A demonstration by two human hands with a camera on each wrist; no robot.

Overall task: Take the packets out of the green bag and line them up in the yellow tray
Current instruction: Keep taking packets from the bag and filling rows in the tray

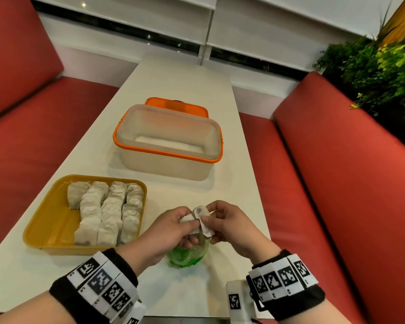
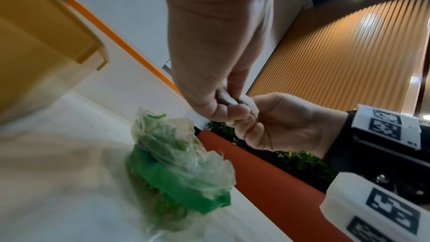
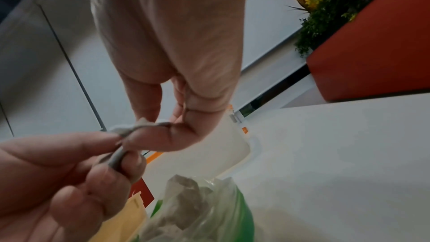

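Note:
The yellow tray (image 1: 42, 220) sits at the table's left and holds several beige packets (image 1: 108, 211) lined up in rows. Just right of it the green bag (image 1: 188, 256) lies crumpled on the white table, with more packets inside (image 3: 186, 192). Above the bag, my left hand (image 1: 185, 222) and right hand (image 1: 209, 222) both pinch a small white packet (image 1: 200, 212) between fingertips and thumbs. It looks folded or doubled; I cannot tell whether it is one packet or two. In the left wrist view the packet (image 2: 232, 101) shows between both hands, over the bag (image 2: 181, 168).
A clear plastic box with an orange rim (image 1: 168, 157) stands behind the hands, its orange lid (image 1: 175, 105) lying beyond it. Red bench seats (image 1: 337, 183) flank the narrow table. A green plant (image 1: 372, 66) stands at the far right.

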